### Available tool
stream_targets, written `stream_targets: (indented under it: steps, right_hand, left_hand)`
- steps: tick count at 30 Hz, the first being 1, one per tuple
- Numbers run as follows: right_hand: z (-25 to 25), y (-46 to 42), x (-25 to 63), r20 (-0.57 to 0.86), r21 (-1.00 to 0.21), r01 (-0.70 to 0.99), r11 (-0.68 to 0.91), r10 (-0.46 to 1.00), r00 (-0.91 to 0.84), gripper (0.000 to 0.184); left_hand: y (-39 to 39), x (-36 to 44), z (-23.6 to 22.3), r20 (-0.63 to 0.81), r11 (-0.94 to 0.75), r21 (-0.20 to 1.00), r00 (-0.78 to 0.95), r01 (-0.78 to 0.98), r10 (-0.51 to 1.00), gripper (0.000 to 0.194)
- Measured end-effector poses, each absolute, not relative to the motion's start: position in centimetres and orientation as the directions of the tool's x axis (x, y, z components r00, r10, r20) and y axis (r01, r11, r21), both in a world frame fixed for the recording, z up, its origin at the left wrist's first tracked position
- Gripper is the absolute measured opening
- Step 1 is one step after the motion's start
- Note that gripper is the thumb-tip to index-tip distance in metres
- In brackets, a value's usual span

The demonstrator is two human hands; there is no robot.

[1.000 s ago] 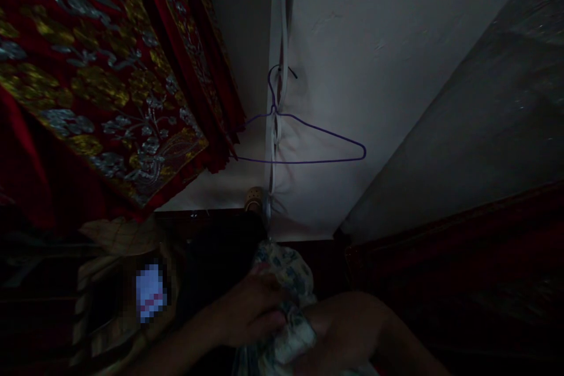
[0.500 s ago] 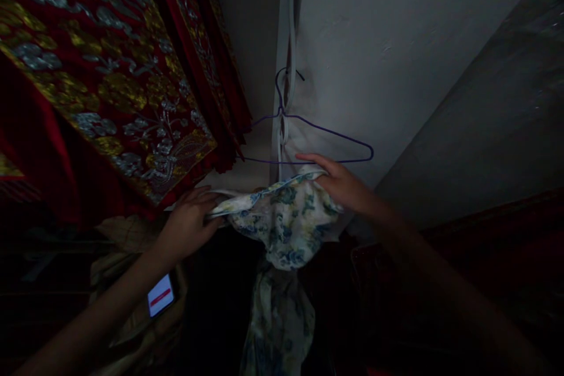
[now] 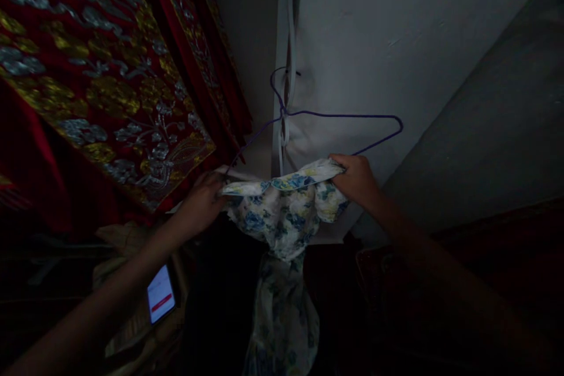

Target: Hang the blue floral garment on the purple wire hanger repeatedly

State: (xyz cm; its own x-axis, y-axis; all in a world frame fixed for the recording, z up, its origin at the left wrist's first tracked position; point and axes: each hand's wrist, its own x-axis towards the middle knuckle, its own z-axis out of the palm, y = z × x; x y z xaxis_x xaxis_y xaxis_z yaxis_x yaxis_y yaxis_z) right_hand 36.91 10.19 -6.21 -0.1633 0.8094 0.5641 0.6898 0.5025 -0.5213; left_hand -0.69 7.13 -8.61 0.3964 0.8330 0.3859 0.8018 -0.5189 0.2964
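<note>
So the purple wire hanger (image 3: 341, 116) isn't level anymore, left end down at the white, blue-flowered cloth garment (image 3: 291, 220) (probably touching now) that left hand (image 3: 200, 202) and right hand (image 3: 359, 181) fingers grip.

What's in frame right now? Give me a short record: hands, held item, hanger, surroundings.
left hand: grips one side of the top edge of the floral garment
right hand: grips the other side
left hand point
floral garment: white with blue and yellow print, hanging below both hands
purple wire hanger: hook up at the wall, tilted, right end higher; lower bar partly hidden
smartphone: lower left, screen lit
red embroidered cloth: upper left, silver and gold motifs
lighting: dim
</note>
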Motion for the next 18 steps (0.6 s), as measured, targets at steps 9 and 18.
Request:
stream_targets:
  steps: [9,18]
  right_hand:
    - [-7.6,9.2,35.0,0.395,-0.751,0.468,0.467,0.884,-0.249,0.022]
    - [-2.9,8.9,40.0,0.511,-0.748,0.582,0.320,0.836,0.197,0.084]
  left_hand:
    - [11.1,2.7,-2.8,0.578,-0.609,0.596,0.246,0.523,0.778,0.054]
    - [11.7,1.1,-0.2,0.486,-0.576,0.394,0.370,0.716,0.792,0.043]
